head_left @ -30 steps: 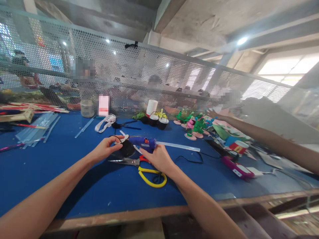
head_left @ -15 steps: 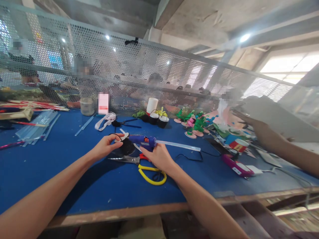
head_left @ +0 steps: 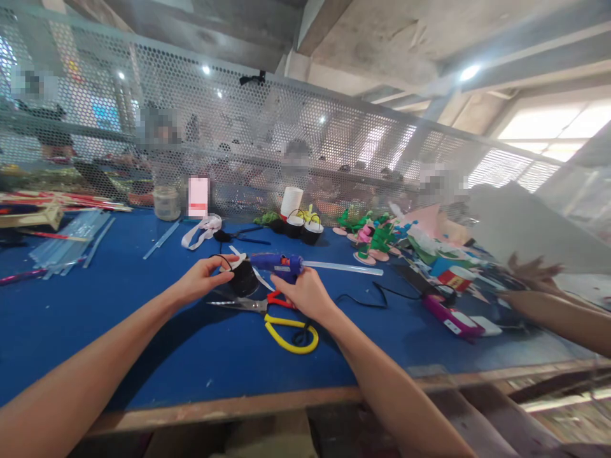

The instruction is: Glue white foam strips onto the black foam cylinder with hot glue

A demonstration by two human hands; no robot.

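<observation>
My left hand (head_left: 203, 280) pinches the rim of a small black bucket (head_left: 244, 281), which has a white edge and a thin black handle. A white strip (head_left: 263, 280) hangs at the bucket's right side. In my right hand (head_left: 308, 296) is a blue glue gun (head_left: 277, 264), its nozzle end close to the bucket's rim. From the gun's back sticks out a long clear glue stick (head_left: 344, 268). Beneath my hands lie scissors (head_left: 292, 346) with one yellow and one red handle loop. My right fingers partly hide the red loop.
Finished-looking small buckets (head_left: 312, 230) stand at the back beside a white roll (head_left: 291, 202). Loose glue sticks (head_left: 71, 245) lie left. Green craft pieces (head_left: 380, 238) and a magenta power strip (head_left: 451, 317) are on the right. Another person's hand (head_left: 532, 270) is at far right.
The glue gun has shifted slightly right and up, with its nozzle drawn back a little from the bucket. At the right, the other person's arm has moved lower and back.
</observation>
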